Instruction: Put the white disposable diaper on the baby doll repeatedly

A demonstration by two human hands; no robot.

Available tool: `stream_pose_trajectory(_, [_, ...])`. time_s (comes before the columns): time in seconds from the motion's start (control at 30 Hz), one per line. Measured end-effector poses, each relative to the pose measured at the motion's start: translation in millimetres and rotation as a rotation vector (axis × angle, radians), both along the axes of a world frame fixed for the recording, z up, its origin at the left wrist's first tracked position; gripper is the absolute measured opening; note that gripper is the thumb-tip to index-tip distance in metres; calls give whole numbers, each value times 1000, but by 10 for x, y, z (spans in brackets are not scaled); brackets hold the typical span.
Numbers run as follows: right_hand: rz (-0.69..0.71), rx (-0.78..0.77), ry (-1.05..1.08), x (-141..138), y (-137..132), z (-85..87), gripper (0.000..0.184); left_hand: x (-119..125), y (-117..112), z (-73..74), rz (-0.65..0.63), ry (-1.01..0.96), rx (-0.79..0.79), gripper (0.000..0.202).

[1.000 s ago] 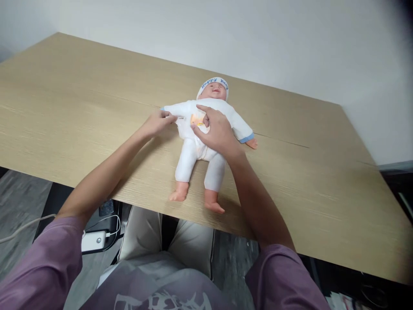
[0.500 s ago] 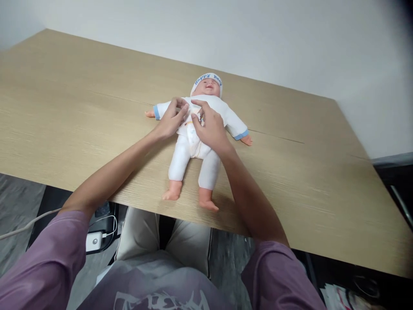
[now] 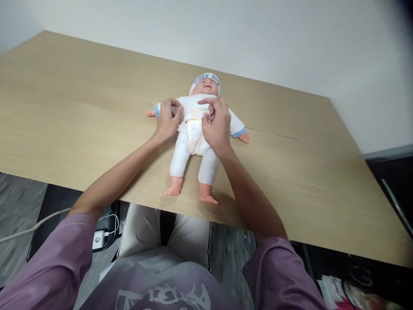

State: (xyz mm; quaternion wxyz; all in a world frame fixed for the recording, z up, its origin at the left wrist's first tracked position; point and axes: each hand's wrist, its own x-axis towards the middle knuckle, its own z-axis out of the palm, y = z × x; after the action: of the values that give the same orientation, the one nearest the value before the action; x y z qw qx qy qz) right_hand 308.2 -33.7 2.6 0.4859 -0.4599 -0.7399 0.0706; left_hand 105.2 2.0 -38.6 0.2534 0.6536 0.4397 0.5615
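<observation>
A baby doll [image 3: 192,142] in a white suit and a white cap lies on its back on the wooden table [image 3: 80,107], feet toward me. My left hand [image 3: 167,120] pinches the white suit at the doll's chest on the left side. On the right side of the chest my right hand [image 3: 217,125] pinches the same suit, fingers curled. Both hands cover most of the chest. The doll's arms spread out to either side.
A white wall runs behind the table's far edge. Under the near edge I see my light trousers [image 3: 161,232], a white power adapter [image 3: 98,239] with cables on the floor, and dark objects at the right.
My left hand came from the doll's left sleeve to its chest. Both hands now grip the suit a little farther apart than half a second ago.
</observation>
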Motion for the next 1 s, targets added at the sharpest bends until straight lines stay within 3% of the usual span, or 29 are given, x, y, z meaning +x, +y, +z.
stream_pose_trajectory(0.1, [26,48,64,6,-443,71,14,33,-491,259,62,54,79,41])
stream_pose_trajectory(0.2, [163,-58,62,96,-961,45,6,10,-1070,441,-151,229,74,43])
stream_pose_trajectory(0.27, [248,-155,-4,198,-1238,-33,5,-48,-1343,444,-337,445,57,43])
stream_pose_trajectory(0.33, [276,-202,-142,306,-1411,-127,3,-131,-1463,377,-438,649,46,42])
stream_pose_trajectory(0.43, [191,-208,-268,411,-1466,-237,5,-248,-1405,267,-388,779,27,38])
stream_pose_trajectory(0.63, [-65,-293,-172,302,-1226,-331,14,-205,-1109,252,-175,727,-61,46])
stream_pose_trajectory(0.83, [-110,-225,-225,141,-1161,-399,13,-130,-968,206,-176,750,-74,36])
stream_pose_trajectory(1.0, [-94,-180,-163,106,-1213,-400,8,-189,-913,159,-259,647,24,31])
